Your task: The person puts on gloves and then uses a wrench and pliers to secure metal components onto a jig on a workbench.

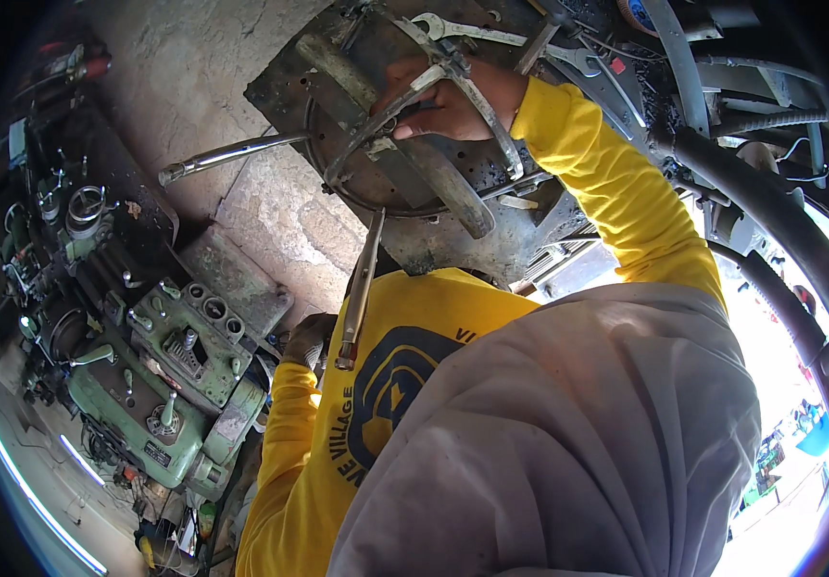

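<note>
Head view: right hand up on dark metal worktop, fingers clenched on rod frame, a bent wire-like piece with ring arc curving below the fingers. Frame's straight bars running from above the fingers down-right past the wrist; long axis roughly diagonal. Worn grey bar lying under the frame, passing beneath the fingers, upper-left to lower-right. Chrome handle well left of the fingers, pointing at the ring. Wrench just above the fingers. Left hand gloved, low and well apart from the frame, beside pliers hanging below the ring; cannot tell whether those fingers grip or are loose. Right hand nearer the frame. Green machine far lower-left. Black hoses to the right.
</note>
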`<state>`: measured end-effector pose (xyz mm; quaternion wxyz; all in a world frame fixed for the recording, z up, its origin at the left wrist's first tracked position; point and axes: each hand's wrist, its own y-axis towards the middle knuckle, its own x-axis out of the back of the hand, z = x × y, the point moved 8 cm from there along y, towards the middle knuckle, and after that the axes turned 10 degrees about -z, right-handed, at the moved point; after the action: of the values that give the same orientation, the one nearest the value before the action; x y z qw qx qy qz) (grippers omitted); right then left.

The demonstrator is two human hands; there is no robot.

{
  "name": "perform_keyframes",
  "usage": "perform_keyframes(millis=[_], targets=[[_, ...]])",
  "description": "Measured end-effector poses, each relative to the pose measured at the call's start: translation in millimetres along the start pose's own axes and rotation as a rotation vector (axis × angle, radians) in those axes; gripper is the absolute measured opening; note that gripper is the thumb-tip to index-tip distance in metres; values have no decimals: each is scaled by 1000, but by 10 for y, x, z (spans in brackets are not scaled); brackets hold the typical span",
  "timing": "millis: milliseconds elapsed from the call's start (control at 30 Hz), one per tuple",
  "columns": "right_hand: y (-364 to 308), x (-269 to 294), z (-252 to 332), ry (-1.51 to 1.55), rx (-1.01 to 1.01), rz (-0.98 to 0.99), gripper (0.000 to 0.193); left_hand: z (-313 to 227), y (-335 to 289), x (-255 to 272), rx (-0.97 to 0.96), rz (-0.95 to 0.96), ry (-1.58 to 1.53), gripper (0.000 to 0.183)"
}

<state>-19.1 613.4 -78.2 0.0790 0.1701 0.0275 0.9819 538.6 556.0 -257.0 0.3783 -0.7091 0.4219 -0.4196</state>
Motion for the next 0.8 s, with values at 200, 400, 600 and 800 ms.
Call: perform_keyframes(millis=[200,400,600,800], targets=[[-23,6,19,189,-52,-11,25,56,62,-107,178,248,-304,32],[1,96,116,98,145,-104,24,-198,-43,-180,266,242,-231,31],[14,116,27,41,56,-138,26,-903,-852,-164,817,-426,-797,27],[25,100,119,-18,51,-76,28,-929,-891,-163,788,-439,-801,16]])
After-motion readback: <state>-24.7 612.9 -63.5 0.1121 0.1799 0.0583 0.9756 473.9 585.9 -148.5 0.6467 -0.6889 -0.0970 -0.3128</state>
